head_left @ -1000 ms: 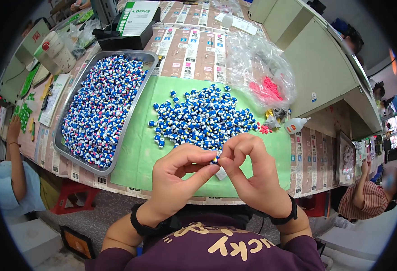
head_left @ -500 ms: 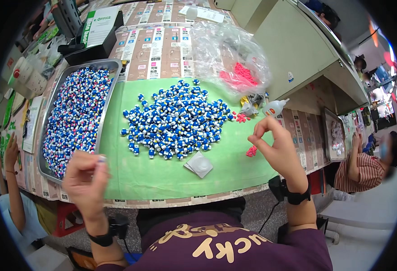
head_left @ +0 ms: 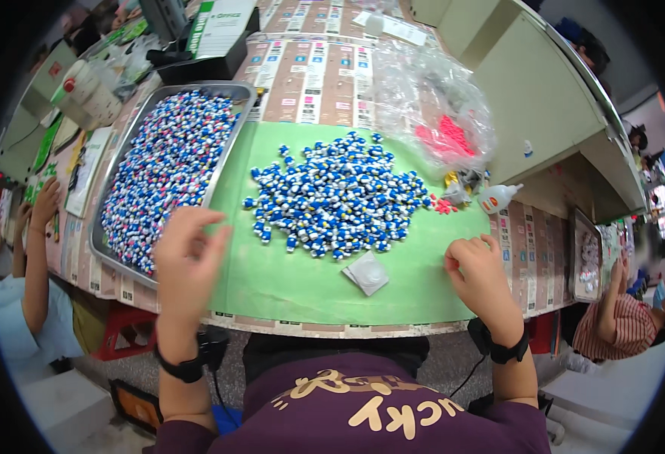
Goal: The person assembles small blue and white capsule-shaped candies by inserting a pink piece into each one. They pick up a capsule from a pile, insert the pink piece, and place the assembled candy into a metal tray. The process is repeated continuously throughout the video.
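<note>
The right hand (head_left: 479, 274) comes lower, fingers curled in, at four o'clock from blue-and-white bits (head_left: 336, 198); blurry left hand (head_left: 186, 263), at eight, seems spread.

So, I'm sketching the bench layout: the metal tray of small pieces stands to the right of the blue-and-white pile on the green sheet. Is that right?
Not quite: the head view shows the metal tray of small pieces to the left of the blue-and-white pile on the green sheet.

Left hand (head_left: 189, 253): blurred, raised, fingers bent, thumb parted from them. Right hand (head_left: 483, 276): fingers loosely curled inward. Forearms (head_left: 181, 395): well apart, both reaching forward.
</note>
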A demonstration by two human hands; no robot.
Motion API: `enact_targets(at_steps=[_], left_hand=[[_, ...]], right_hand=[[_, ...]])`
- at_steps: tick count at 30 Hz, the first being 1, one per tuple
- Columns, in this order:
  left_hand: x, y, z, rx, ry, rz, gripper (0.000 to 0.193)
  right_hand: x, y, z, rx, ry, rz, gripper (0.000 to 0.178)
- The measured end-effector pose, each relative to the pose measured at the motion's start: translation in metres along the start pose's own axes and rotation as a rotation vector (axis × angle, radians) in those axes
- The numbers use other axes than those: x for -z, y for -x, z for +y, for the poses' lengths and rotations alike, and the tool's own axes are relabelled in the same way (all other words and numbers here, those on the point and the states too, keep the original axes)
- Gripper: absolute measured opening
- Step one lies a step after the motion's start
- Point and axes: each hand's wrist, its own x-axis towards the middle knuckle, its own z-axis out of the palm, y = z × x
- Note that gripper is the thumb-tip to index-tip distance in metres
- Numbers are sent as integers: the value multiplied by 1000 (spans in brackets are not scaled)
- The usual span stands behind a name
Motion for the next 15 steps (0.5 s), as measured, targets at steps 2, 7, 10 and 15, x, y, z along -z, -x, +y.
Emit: enact_targets(at_steps=[2,7,10,15], left_hand=[[-16,3,10,-26,5,-120,17],[-42,8,-8,-96,-153,-191,23],[-47,9,-10,-27,-162,-274,25],[-48,8,-11,-129,-180,-236,20]], right_hand=[[-3,-1,-1,35,27,40,13],[-7,-1,-1,64,45,37,12],[-8,1,0,50,35,29,12],[-6,3,3,45,-20,48,16]])
